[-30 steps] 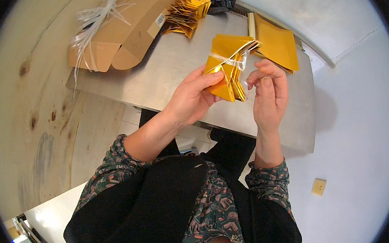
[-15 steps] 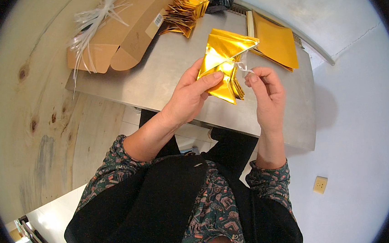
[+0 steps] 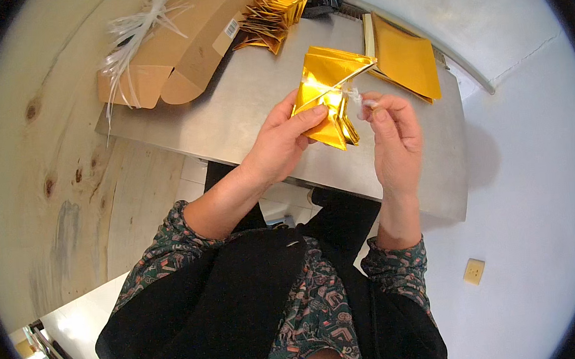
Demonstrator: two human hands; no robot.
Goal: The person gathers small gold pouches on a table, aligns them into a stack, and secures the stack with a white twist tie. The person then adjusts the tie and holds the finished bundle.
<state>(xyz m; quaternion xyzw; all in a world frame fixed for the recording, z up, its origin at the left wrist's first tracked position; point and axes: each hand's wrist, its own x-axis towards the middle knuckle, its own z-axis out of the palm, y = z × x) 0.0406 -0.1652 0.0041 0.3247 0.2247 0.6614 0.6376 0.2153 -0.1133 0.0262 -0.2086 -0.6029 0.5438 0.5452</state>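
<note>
Here the left hand (image 3: 272, 142) partly hides the folded gold bundle (image 3: 319, 86).

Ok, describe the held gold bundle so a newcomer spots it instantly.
Over the grey metal table, the left hand grips the folded gold-foil bundle, while the right hand pinches the white strip at its narrow waist. Unlike the fanned gold pile by the cardboard box and the stacked gold sheets at right, it alone is in hand.

I note gold bundle (image 3: 319, 82): glossy, foil-like. Tie (image 3: 354, 95): whitish, plastic-looking. I find tabletop (image 3: 241, 105) smooth, dull-sheened metal; box (image 3: 185, 42) matt cardboard; panel (image 3: 48, 137) knotted wood; black wrapping (image 3: 325, 0) glossy plastic.
</note>
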